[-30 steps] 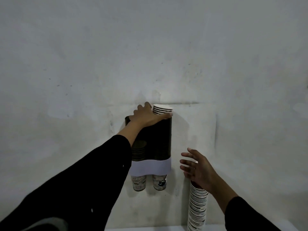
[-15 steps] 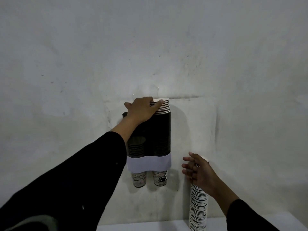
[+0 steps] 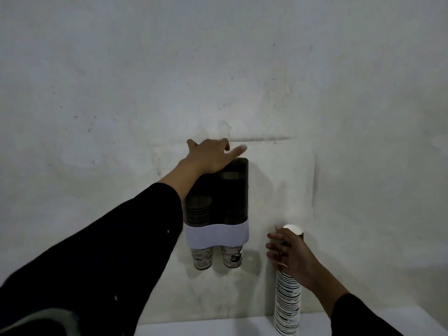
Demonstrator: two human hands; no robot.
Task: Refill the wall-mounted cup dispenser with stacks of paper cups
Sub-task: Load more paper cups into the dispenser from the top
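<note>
Two tubes make up the dispenser (image 3: 218, 197) at frame centre. Left hand (image 3: 211, 155) rests open-fingered on its top. Lower right, right hand (image 3: 289, 257) curls loosely around the upright cup stack (image 3: 288, 299) on the bench (image 3: 218, 329), nearer it.

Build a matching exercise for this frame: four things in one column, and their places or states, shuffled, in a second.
Things:
1. left hand
2. right hand
3. loose cup stack
4. white band

Places or states:
A. stands on the white counter
B. open, over the dispenser top
C. wraps the dispenser's lower end
D. at the loose stack's upper part

Pairs: 1-B, 2-D, 3-A, 4-C
</note>
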